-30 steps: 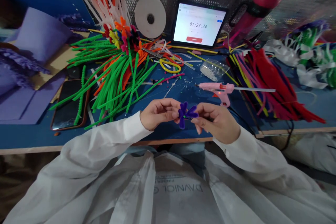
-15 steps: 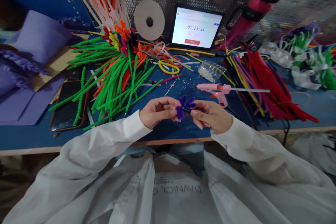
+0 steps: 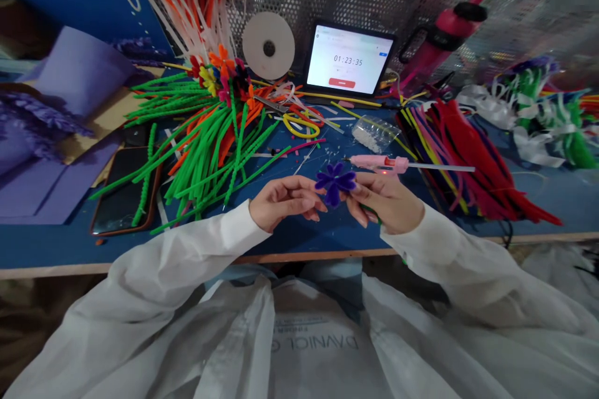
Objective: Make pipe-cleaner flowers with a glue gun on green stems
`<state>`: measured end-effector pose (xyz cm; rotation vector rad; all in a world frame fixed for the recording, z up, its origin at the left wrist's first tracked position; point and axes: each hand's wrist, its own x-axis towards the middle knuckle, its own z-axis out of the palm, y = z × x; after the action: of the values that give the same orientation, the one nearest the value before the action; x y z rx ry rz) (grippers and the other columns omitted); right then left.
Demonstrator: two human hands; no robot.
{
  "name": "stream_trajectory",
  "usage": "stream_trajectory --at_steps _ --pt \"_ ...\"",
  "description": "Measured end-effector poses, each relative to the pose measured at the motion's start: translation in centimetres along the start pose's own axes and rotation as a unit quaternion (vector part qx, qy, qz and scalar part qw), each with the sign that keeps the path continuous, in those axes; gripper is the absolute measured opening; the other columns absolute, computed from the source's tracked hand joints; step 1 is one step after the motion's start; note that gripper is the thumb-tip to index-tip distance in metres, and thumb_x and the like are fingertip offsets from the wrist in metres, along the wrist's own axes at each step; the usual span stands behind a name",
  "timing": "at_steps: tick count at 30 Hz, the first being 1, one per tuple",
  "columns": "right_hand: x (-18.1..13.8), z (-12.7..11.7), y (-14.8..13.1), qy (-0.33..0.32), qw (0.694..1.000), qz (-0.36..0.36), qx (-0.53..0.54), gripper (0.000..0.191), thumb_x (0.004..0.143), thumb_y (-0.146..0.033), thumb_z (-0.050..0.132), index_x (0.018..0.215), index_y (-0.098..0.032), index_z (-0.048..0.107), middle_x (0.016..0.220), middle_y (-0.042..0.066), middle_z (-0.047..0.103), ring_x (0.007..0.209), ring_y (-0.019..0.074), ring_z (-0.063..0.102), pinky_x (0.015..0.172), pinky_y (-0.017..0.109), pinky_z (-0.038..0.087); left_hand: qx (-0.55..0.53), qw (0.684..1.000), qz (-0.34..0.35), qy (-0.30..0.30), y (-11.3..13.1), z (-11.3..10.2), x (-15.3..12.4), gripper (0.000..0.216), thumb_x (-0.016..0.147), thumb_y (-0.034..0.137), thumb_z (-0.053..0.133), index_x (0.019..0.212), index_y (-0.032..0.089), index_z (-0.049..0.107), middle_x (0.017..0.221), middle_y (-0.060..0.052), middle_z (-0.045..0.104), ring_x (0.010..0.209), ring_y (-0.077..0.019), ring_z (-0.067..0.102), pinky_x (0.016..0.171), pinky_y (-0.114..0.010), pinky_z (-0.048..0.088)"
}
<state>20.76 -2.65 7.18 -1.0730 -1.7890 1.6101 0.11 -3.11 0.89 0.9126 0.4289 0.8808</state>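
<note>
A purple pipe-cleaner flower [image 3: 336, 183] faces up between my two hands, its petals spread around the centre. My right hand [image 3: 387, 199] is closed on it from the right, with a bit of green stem showing below the fingers. At the flower's left side, my left hand [image 3: 287, 202] has its fingers loosely apart. Its index fingertip is at the edge of a petal; whether it touches is hard to tell. Just behind the right hand lies a pink glue gun [image 3: 379, 164] with a glue stick in its back, its handle partly hidden.
Green pipe cleaners [image 3: 201, 168] and a phone [image 3: 124, 190] lie to the left. Behind are a white spool [image 3: 268, 47], a tablet [image 3: 349, 59] showing a timer and a pink bottle [image 3: 440, 43]. Red pipe cleaners [image 3: 486, 168] lie right, beyond a small plastic bag [image 3: 374, 133].
The flower has turned from side-on to facing up and shifted slightly right. My left fingers have loosened from its petal. My right hand has moved a little, covering the glue gun's handle.
</note>
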Motion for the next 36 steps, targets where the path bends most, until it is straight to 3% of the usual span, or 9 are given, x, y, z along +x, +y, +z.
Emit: stream_trajectory --at_steps 6,11,22,26,30,36 --pt "0.1 0.3 1.3 -0.01 0.998 -0.02 0.064 0.036 0.085 -0.053 0.051 0.078 -0.018 0.051 0.041 -0.007 0.052 0.029 0.0037 0.029 0.031 0.018 0.018 0.01 1.0 -0.002 -0.006 -0.1 -0.1 0.0 0.025 0.072 0.026 0.074 0.09 0.012 0.064 0.08 -0.007 0.071 0.066 -0.0142 0.067 0.063 -0.024 0.053" --pt "0.0 0.8 2.3 -0.036 0.992 -0.025 0.115 0.035 0.087 -0.051 0.05 0.073 -0.019 0.05 0.04 -0.008 0.05 0.029 0.003 0.028 0.031 0.017 0.02 0.017 0.999 0.009 -0.031 -0.4 -0.3 -0.1 0.022 0.075 0.026 0.071 0.091 0.013 0.065 0.079 -0.006 0.07 0.067 -0.0127 0.066 0.064 -0.023 0.052" --pt "0.2 1.9 4.0 -0.039 0.992 -0.034 0.118 0.035 0.088 -0.049 0.049 0.075 -0.017 0.05 0.043 -0.005 0.052 0.031 0.0032 0.028 0.032 0.017 0.017 0.061 0.996 0.071 0.006 -0.4 0.1 -0.2 0.035 0.066 0.019 0.078 0.097 0.013 0.062 0.078 -0.003 0.066 0.072 -0.0103 0.064 0.069 -0.02 0.051" --pt "0.2 2.1 4.5 -0.064 0.987 -0.036 0.14 0.038 0.087 -0.053 0.05 0.075 -0.017 0.049 0.045 -0.004 0.052 0.032 0.0038 0.032 0.034 0.017 0.019 0.024 0.998 0.056 -0.013 0.0 -0.1 -0.3 0.032 0.07 0.026 0.074 0.097 0.012 0.064 0.08 -0.005 0.066 0.07 -0.013 0.063 0.065 -0.023 0.051" --pt "0.0 2.2 5.1 -0.067 0.986 -0.043 0.148 0.034 0.089 -0.049 0.049 0.082 -0.016 0.052 0.05 -0.004 0.053 0.034 0.0038 0.033 0.035 0.017 0.019 -0.014 0.999 0.026 0.026 0.2 0.1 -0.1 0.026 0.073 0.032 0.071 0.087 0.011 0.067 0.073 -0.004 0.064 0.063 -0.011 0.061 0.061 -0.022 0.05" --pt "0.0 2.0 5.4 -0.068 0.988 -0.122 0.063 0.021 0.089 -0.038 0.055 0.094 -0.018 0.055 0.061 -0.002 0.056 0.052 0.0083 0.053 0.051 0.021 0.043 -0.009 0.998 0.001 0.069 -0.1 0.2 0.3 0.027 0.068 0.033 0.076 0.077 0.01 0.065 0.063 -0.001 0.062 0.054 -0.0074 0.056 0.05 -0.018 0.043"
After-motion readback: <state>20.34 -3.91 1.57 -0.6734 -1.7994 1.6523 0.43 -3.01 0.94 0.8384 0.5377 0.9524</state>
